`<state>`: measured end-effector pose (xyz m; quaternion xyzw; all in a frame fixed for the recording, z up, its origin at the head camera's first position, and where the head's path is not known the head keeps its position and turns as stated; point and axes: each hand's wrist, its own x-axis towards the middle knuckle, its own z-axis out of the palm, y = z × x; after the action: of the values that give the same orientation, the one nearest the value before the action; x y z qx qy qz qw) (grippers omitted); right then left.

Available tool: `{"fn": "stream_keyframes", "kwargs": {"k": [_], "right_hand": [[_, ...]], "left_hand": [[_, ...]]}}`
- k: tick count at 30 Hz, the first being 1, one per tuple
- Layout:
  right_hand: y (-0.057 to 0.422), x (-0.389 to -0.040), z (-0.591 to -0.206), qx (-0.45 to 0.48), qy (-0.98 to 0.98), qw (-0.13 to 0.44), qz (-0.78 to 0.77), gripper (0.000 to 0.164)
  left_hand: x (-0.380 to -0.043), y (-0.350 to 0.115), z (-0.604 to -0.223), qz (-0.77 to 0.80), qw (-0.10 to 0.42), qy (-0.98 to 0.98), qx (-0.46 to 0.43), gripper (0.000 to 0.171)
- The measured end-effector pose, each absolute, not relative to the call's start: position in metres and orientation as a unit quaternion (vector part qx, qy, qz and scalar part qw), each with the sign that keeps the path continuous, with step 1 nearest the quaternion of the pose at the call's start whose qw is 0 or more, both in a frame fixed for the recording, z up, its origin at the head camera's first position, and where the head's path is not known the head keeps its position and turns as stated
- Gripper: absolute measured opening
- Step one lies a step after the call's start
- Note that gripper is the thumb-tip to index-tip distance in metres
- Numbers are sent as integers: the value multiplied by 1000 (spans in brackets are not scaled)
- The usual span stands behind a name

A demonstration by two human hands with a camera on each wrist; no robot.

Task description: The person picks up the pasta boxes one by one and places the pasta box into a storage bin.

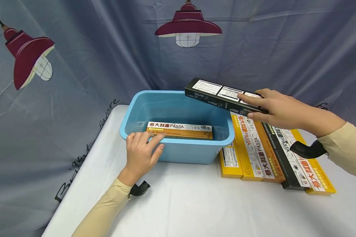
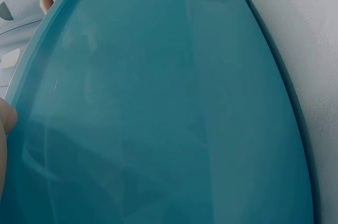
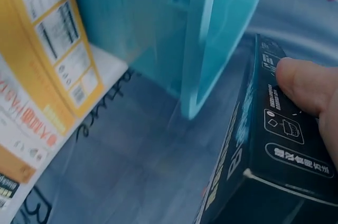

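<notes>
My right hand (image 1: 280,108) grips a long black pasta box (image 1: 222,95) by its right end, thumb on the near side and fingers over the labelled face. The box is tilted, its left end over the right rear rim of a blue plastic bin (image 1: 178,149). In the right wrist view my thumb (image 3: 303,84) presses the black box's printed side. My left hand (image 1: 142,153) rests at the bin's near left rim with fingers extended. Inside the bin lies an orange and white pasta box (image 1: 181,131), its lower part hidden by the front wall.
Several pasta boxes lie side by side right of the bin, among them a yellow one (image 1: 229,161), an orange one (image 1: 270,151) and a black one (image 1: 287,158). The bin stands on a white-covered table (image 1: 178,197), before a grey-blue curtain (image 1: 106,59) printed with red lamps.
</notes>
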<state>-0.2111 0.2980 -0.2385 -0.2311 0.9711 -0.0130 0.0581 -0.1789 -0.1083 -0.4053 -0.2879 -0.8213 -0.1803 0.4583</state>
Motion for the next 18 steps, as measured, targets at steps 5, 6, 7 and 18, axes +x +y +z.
{"fn": "stream_keyframes", "kwargs": {"k": [5, 6, 7, 18], "right_hand": [[266, -212, -238, -284, 958, 36, -7, 66], [260, -212, -238, -293, 956, 33, -6, 66], [254, -212, -238, -301, 953, 30, -6, 65], [201, -223, -252, -391, 920, 25, 12, 63]], "left_hand": [[-179, -109, -405, -176, 459, -821, -290, 42], [-179, -109, -405, -175, 459, -821, -290, 42], [-179, -109, -405, -175, 459, -821, -289, 41], [-178, -110, -405, -175, 453, -825, -289, 42]]}}
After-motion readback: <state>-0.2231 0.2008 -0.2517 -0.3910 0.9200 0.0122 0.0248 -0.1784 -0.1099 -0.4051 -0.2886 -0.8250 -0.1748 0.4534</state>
